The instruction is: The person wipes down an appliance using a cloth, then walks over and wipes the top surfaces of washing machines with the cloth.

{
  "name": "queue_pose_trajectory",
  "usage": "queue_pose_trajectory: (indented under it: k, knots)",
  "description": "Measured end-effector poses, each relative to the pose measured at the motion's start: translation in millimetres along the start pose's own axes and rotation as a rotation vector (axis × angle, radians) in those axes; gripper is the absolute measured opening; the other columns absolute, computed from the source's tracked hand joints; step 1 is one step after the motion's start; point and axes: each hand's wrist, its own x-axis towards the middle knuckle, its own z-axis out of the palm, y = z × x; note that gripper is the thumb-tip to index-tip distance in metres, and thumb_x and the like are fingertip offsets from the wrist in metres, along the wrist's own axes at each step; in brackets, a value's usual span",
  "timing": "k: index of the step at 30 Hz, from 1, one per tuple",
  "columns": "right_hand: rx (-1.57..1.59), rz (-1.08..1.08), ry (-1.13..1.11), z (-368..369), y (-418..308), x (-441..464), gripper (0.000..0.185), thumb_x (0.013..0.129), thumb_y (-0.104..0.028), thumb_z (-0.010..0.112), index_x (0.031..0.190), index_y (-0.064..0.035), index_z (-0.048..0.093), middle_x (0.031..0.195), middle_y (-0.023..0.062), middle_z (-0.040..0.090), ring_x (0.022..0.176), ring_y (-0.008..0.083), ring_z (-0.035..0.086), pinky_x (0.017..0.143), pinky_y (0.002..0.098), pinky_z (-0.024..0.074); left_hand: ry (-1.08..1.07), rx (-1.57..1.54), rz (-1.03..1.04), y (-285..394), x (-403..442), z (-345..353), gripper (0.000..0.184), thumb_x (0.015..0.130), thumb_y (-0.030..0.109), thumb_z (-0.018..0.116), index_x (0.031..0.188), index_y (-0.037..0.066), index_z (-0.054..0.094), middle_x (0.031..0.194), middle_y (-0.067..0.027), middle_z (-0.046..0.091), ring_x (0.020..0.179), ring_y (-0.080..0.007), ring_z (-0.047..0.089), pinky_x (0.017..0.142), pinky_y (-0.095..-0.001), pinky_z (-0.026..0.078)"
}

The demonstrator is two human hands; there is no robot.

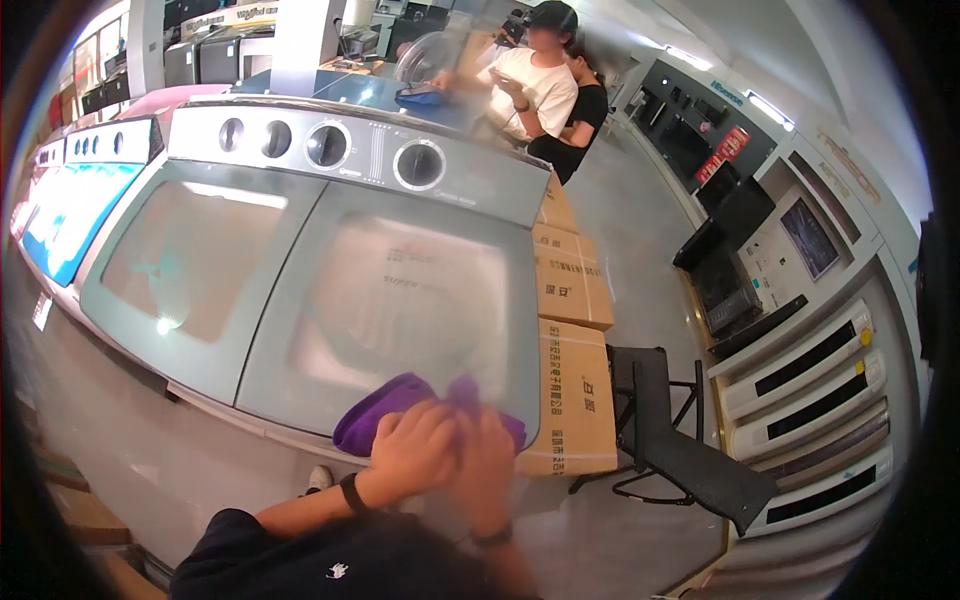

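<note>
A purple cloth (pixel 385 408) lies bunched at the front edge of a grey twin-lid washing machine (pixel 270 300). My left hand (pixel 415 445) is closed on the cloth, with its fingers bent over the fabric. Right beside it, my right hand (pixel 483 460) also grips the cloth; this hand is smeared by motion. Parts of the cloth stick out to the left, above and to the right of the hands. Behind the two lids runs a panel with dark knobs (pixel 327 146).
Cardboard boxes (pixel 575 390) stand against the machine's right side, next to a black folding chair (pixel 670 430). Two people (pixel 540 90) are behind the machine. Another washer with blue film (pixel 80 215) is at left. Wall units (pixel 810 400) line the right.
</note>
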Motion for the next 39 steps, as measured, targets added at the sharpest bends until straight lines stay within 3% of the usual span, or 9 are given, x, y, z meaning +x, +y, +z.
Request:
queue_pose_trajectory:
  k: [8, 18, 24, 32, 34, 39]
  knots:
    - [-0.06, 0.107, 0.078, 11, -19, 2, 0.055, 0.085, -0.022, 0.063, 0.136, -0.0071, 0.053, 0.14, 0.0258, 0.05, 0.133, 0.0446, 0.045, 0.108, 0.0594, 0.0325, -0.132, -0.072, 0.004, -16, -12, -17, 0.043, 0.077, 0.022, 0.071, 0.118, 0.008, 0.065, 0.13, -0.01, 0.062, 0.128, -0.0317, 0.053, 0.096, -0.0439, 0.046]
    - [-0.047, 0.126, 0.092, 34, -73, 9, 0.046, 0.084, -0.014, 0.059, 0.129, -0.0026, 0.057, 0.136, 0.0258, 0.054, 0.132, 0.0432, 0.048, 0.108, 0.0594, 0.0343, -0.049, -0.163, -0.091, -83, -31, -86, 0.037, 0.079, 0.01, 0.07, 0.115, 0.004, 0.066, 0.126, -0.0157, 0.063, 0.121, -0.0371, 0.058, 0.102, -0.0467, 0.049]
    - [-0.077, 0.13, 0.13, 50, -115, 13, 0.045, 0.085, -0.013, 0.058, 0.129, -0.0015, 0.057, 0.134, 0.0282, 0.054, 0.131, 0.0447, 0.048, 0.106, 0.06, 0.0363, -0.016, -0.148, -0.113, -109, -39, -93, 0.035, 0.077, 0.01, 0.069, 0.112, 0.004, 0.066, 0.125, -0.0158, 0.063, 0.12, -0.0368, 0.058, 0.1, -0.0466, 0.049]
    - [0.088, -0.061, 0.056, 33, -81, 4, 0.048, 0.086, -0.016, 0.062, 0.131, -0.0012, 0.057, 0.136, 0.0259, 0.054, 0.128, 0.044, 0.051, 0.105, 0.0583, 0.0387, -0.071, 0.158, -0.193, -64, -39, -66, 0.045, 0.075, 0.026, 0.064, 0.119, 0.015, 0.069, 0.137, -0.0086, 0.061, 0.134, -0.0371, 0.048, 0.104, -0.0493, 0.034]
    - [0.077, -0.077, 0.064, 32, -67, -3, 0.048, 0.087, -0.018, 0.063, 0.132, -0.0023, 0.057, 0.138, 0.0227, 0.055, 0.127, 0.0432, 0.051, 0.104, 0.0575, 0.0395, -0.083, 0.169, -0.181, -52, -35, -56, 0.046, 0.076, 0.026, 0.064, 0.12, 0.015, 0.069, 0.138, -0.0088, 0.06, 0.135, -0.0373, 0.047, 0.104, -0.0507, 0.033]
    - [0.034, -0.019, 0.088, 13, -16, -17, 0.05, 0.087, -0.019, 0.065, 0.134, -0.0031, 0.056, 0.138, 0.0251, 0.054, 0.129, 0.0449, 0.05, 0.106, 0.0589, 0.0381, -0.124, 0.167, -0.144, -12, -18, -17, 0.05, 0.078, 0.028, 0.062, 0.126, 0.014, 0.067, 0.143, -0.0098, 0.057, 0.138, -0.0379, 0.045, 0.105, -0.0542, 0.031]
